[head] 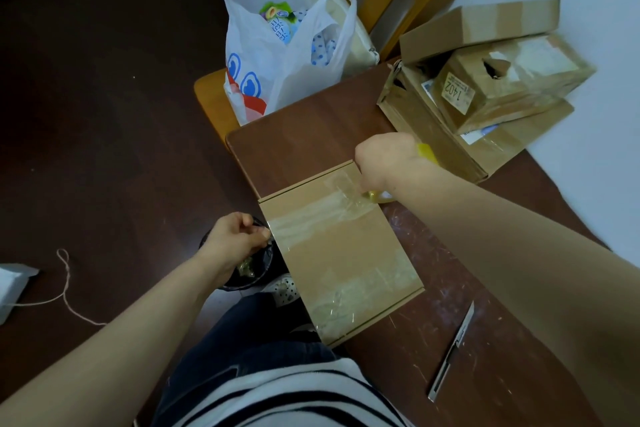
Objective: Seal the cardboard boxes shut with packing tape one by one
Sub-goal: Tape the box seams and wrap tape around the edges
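Box [346, 253] between left hand [235, 239], right hand [384, 159], tape [311, 218] stretched

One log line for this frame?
step: taping box | left hand: pinches tape end | right hand: holds roll | knife: on table

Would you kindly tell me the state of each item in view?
Flat box: closed, partly taped.
Tape strip: stretched across the box.
Left hand: pinches the strip's end.
Right hand: grips tape roll.
Knife: lying untouched.
Far box: lid raised.
Plastic bag: open.
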Motion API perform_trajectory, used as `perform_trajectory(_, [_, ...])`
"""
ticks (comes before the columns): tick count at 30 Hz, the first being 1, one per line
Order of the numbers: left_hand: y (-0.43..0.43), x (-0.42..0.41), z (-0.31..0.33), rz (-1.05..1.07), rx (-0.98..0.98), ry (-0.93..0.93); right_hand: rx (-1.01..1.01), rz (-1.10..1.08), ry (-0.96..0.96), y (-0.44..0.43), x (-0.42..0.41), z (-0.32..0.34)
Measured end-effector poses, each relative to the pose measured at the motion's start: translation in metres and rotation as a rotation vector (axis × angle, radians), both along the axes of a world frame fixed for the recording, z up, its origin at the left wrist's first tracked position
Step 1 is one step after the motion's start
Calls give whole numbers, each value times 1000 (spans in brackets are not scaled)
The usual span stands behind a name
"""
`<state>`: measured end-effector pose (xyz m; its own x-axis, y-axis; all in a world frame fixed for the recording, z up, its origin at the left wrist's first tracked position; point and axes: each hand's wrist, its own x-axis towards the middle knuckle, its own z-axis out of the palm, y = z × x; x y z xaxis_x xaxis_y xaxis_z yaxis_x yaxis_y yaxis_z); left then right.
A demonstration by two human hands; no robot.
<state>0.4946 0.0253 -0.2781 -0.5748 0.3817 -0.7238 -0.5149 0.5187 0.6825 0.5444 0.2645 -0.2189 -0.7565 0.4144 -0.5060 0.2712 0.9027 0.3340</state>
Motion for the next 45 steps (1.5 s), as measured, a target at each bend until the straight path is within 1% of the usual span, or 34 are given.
perform_trajectory(3, [0,6,-1,-13,-37,45,1,5,25,0,1,-1])
perform_trajectory(6, [1,18,-4,2,-31,84,16,5,39,-2,2,-4])
perform_trajectory(9, [4,20,-4,154,61,-49,21,4,45,-2,1,-5])
perform_trajectory(11, [2,17,-5,193,109,-89,15,-7,42,-1,1,-5])
perform_trajectory(16, [0,19,-5,-4,13,56,17,2,40,-4,-1,-4])
perform_trajectory(18, [-2,25,-5,-113,-114,215,20,4,37,-4,0,-3])
perform_trajectory(19, [-6,29,-5,-184,-180,370,16,2,36,-5,1,-3])
perform_trajectory(20, [-11,35,-4,-283,-199,586,12,-4,37,-4,1,-3])
perform_trajectory(21, [-16,44,-4,-431,-182,790,11,-11,36,-4,1,-2])
perform_trajectory(22, [-19,52,-4,-595,-161,927,9,-16,32,-4,1,-2])
perform_trajectory(23, [-21,59,-6,-740,-149,981,3,-20,29,-4,1,-2])
perform_trajectory(24, [-22,64,-10,-830,-149,953,-4,-24,30,-3,0,-2])
perform_trajectory(25, [-23,67,-14,-859,-148,873,-7,-26,34,-4,0,-1])
perform_trajectory(26, [-23,68,-19,-866,-137,803,-4,-26,38,-4,-1,0])
perform_trajectory(28, [-22,69,-24,-853,-114,752,-6,-29,40,-5,-1,0])
perform_trajectory(29, [-21,72,-23,-820,-105,731,-10,-31,41,-5,0,1])
perform_trajectory(31, [-13,79,-22,-660,-85,660,-6,-41,49,-4,0,1])
perform_trajectory(33, [1,83,-21,-512,-75,538,-15,-37,43,-3,0,1])
perform_trajectory(35, [11,77,-23,-495,-35,464,-42,-50,20,1,2,1])
perform_trajectory(37, [15,56,-27,-564,17,444,-102,-122,18,9,6,6])
perform_trajectory(38, [16,41,-27,-611,36,432,-173,-189,28,15,11,10])
perform_trajectory(40, [16,5,-27,-720,64,442,-385,-355,55,29,25,17])
perform_trajectory(42, [19,-26,-25,-784,59,490,-564,-452,79,40,40,18])
perform_trajectory(44, [19,-43,-25,-770,31,573,-668,-517,136,45,55,15])
perform_trajectory(45, [18,-44,-25,-741,8,651,-699,-538,173,46,60,12])
